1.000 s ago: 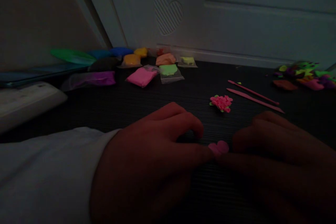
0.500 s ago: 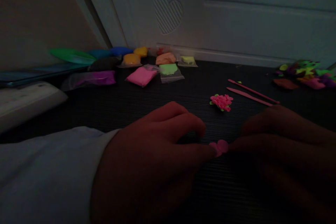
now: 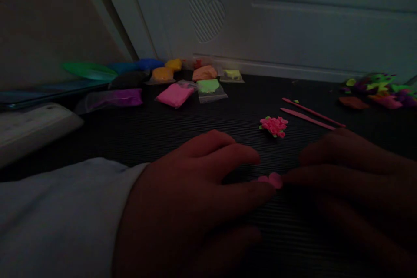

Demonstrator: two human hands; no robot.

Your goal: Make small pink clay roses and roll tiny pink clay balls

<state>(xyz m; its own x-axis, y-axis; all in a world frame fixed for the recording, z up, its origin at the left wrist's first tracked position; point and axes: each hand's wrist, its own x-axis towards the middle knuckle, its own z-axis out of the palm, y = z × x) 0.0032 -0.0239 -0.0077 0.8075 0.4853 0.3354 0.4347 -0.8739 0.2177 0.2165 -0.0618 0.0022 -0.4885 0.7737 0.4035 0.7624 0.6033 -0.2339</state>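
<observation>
Small round pink clay petals, overlapping in a little cluster, lie on the dark ridged tabletop. My left hand is open, its thumb lying across the near side of the petals and hiding part of them. Its index finger arches above, apart from the thumb. From the right, my right hand is open with a stretched fingertip at the petals' right edge; dim light blurs its lower fingers. Just beyond the hands sits a finished-looking pink clay flower cluster with green leaves.
Two pink modelling tools lie behind my right hand. Bags of coloured clay, among them a pink bag and a purple one, line the back left. Colourful clay pieces stand back right. A white object sits at left.
My left thumb has slid right over the petals and covers more of their near side. The left index finger has stretched out slightly. My right hand has barely moved.
</observation>
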